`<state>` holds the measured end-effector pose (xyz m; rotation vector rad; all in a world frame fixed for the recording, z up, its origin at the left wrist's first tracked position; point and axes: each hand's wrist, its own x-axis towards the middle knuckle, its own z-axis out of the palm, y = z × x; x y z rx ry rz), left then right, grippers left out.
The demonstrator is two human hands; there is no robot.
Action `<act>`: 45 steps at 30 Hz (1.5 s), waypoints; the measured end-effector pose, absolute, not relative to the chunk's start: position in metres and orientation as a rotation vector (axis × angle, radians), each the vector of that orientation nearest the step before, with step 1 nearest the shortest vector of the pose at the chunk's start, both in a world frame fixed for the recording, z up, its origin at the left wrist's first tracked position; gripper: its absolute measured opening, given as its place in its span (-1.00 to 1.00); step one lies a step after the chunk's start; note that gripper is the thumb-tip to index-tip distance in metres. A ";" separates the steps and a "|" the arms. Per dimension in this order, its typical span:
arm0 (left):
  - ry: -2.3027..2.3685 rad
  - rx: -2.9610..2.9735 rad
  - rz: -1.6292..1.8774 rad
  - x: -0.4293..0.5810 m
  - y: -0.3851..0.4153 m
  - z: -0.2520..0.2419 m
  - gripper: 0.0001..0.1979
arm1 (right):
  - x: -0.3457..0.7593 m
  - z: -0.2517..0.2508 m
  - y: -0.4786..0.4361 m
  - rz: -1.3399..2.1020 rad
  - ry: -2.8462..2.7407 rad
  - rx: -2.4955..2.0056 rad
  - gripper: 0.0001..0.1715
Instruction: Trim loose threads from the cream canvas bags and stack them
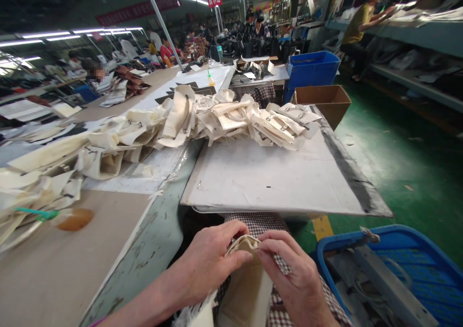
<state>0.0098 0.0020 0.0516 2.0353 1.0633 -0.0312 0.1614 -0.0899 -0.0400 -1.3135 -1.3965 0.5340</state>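
Head view: both my hands are on one cream piece (244, 293), held just above my lap, near side, centre. Left hand (213, 250) pinches its upper edge between thumb and fingers, from the left. Right hand (294, 264) pinches the same edge just beside it, from the right. Both grips closed on the piece; the edge bows up between them, and its body hangs below, toward me. Checked cloth (257, 222) covers my lap.

Beyond my hands: white board (267, 177), bare on its near part. Cream pile (224, 117) lies across its far edge and runs left onto the left bench (79, 259). Amber bottle (74, 219) with a green tip lies on that bench, beside the pile's near end.

Right, near: blue basket (430, 254), grey bar (392, 288) lying in it. Right, far: carton (321, 95), blue bin (313, 71) just behind it. Far right: a person (356, 25) in a yellowish top at a shelved bench (405, 28).
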 end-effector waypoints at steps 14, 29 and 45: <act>0.795 2.085 0.051 0.013 0.007 0.047 -0.83 | 0.162 -0.044 -0.090 0.608 -1.370 -1.329 -0.85; 0.824 2.327 -0.107 0.026 0.011 0.050 -0.92 | 0.161 -0.049 -0.091 0.597 -1.305 -1.342 -0.89; 0.891 2.530 -0.028 0.030 0.005 0.038 -0.88 | 0.154 -0.055 -0.094 0.647 -1.127 -1.409 -0.90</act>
